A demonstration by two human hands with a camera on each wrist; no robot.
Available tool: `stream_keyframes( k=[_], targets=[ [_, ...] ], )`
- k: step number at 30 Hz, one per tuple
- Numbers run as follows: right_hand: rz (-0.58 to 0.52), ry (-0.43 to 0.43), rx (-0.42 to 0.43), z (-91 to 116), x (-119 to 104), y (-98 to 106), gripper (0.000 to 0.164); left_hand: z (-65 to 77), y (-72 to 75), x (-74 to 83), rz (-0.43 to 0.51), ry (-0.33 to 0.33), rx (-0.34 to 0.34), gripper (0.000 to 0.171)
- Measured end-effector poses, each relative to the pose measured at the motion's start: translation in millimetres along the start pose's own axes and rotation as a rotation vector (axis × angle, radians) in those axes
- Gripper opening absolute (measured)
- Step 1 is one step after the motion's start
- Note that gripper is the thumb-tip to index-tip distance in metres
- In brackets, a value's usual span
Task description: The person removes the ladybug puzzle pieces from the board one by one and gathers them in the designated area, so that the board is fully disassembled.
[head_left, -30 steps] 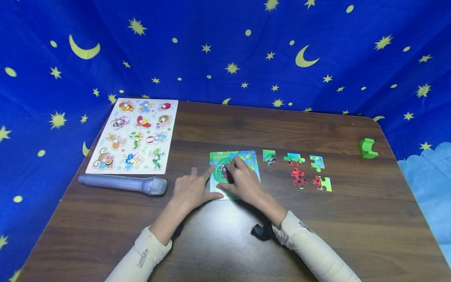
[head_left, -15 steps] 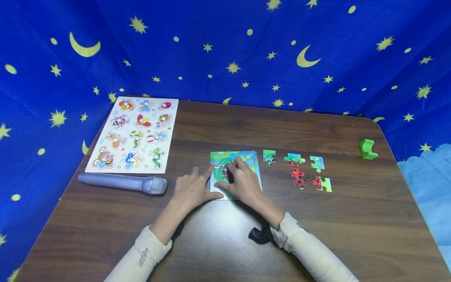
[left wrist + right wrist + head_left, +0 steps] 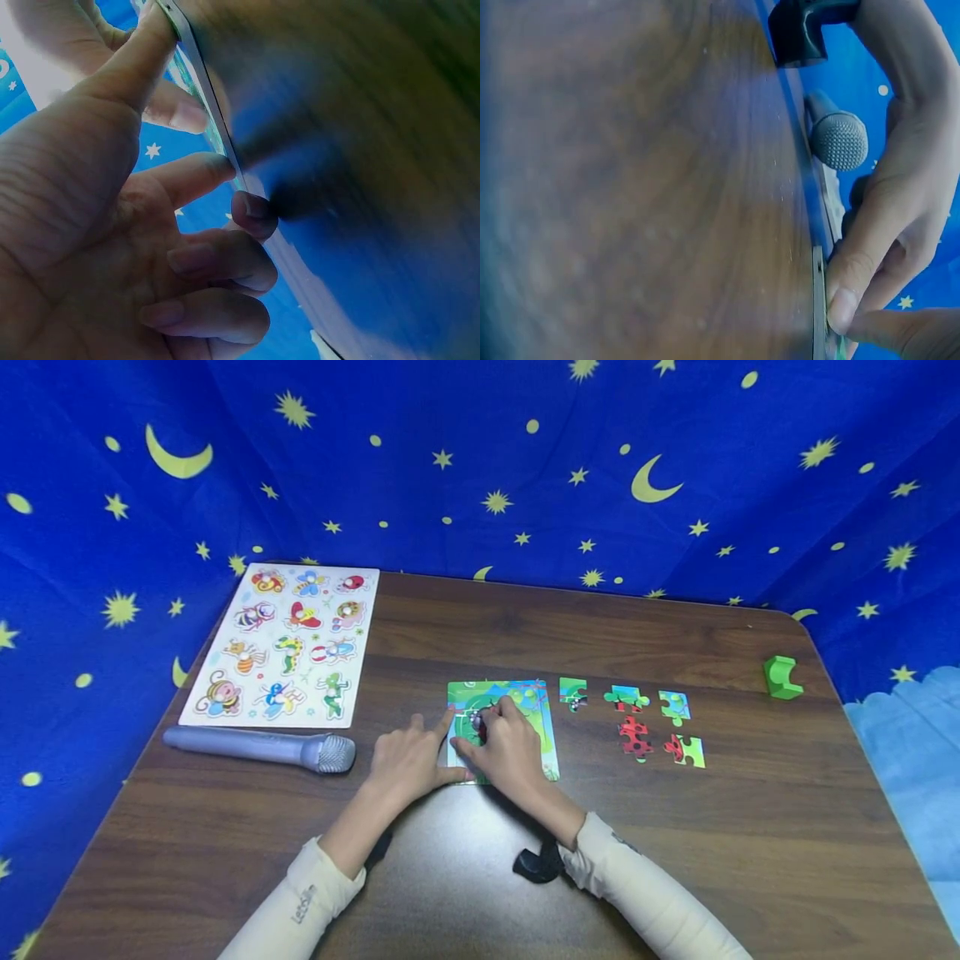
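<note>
A small jigsaw board point(image 3: 550, 727) with a green and blue insect picture lies on the table under both hands. My left hand point(image 3: 405, 762) holds its left side: the index finger touches the left edge, and the thumb lies along the near edge. In the left wrist view the other fingers of the left hand point(image 3: 210, 270) curl loosely. Over the board's middle, my right hand point(image 3: 512, 752) has bent fingers and thumb on a ladybug puzzle piece point(image 3: 476, 720), mostly covered by them. To the right lie several loose puzzle pieces point(image 3: 636, 739).
At the back left lies a white insect peg puzzle point(image 3: 279, 643), with a grey microphone point(image 3: 258, 749) along its near edge. A green arched block point(image 3: 782, 678) stands far right. A black strap part point(image 3: 536, 865) hangs by the right wrist. A blue star curtain point(image 3: 420, 410) encloses the table.
My right hand and forearm have shifted slightly left, showing more of the board's right side. The thumb moved up and left. My left hand stays in place.
</note>
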State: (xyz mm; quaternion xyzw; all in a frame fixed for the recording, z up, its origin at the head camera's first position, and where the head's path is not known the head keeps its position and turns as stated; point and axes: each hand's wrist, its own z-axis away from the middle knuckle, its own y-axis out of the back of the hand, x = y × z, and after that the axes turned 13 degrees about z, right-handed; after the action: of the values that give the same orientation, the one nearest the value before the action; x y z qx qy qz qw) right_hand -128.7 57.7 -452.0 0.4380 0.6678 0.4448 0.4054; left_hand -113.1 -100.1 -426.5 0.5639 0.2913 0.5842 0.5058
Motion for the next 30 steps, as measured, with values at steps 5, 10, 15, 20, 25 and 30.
stream_keyframes(
  k=[5, 10, 15, 20, 25, 30],
  targets=[
    [-0.094, -0.054, -0.103, -5, 4, 5, 0.051, -0.2, -0.6, 1.4, -0.002, -0.004, -0.005, 0.106],
    [-0.157, -0.058, -0.126, -6, 10, 10, 0.046, -0.2, -1.4, 2.2, 0.001, 0.003, -0.022, 0.105],
    [-0.138, -0.034, -0.049, -1, 23, 18, 0.04, 0.1, -2.3, 2.1, 0.007, 0.003, -0.02, 0.105],
    [-0.094, -0.041, -0.041, 4, 45, 27, 0.044, 0.4, -1.7, 1.0, 0.005, -0.003, -0.014, 0.105],
    [-0.08, -0.086, -0.059, 8, 74, 37, 0.05, -0.8, 1.1, 1.0, 0.01, 0.0, -0.014, 0.104],
    [-0.082, -0.112, -0.07, 16, 98, 42, 0.052, -1.5, 1.1, 1.0, 0.019, 0.004, -0.023, 0.105]
  ],
)
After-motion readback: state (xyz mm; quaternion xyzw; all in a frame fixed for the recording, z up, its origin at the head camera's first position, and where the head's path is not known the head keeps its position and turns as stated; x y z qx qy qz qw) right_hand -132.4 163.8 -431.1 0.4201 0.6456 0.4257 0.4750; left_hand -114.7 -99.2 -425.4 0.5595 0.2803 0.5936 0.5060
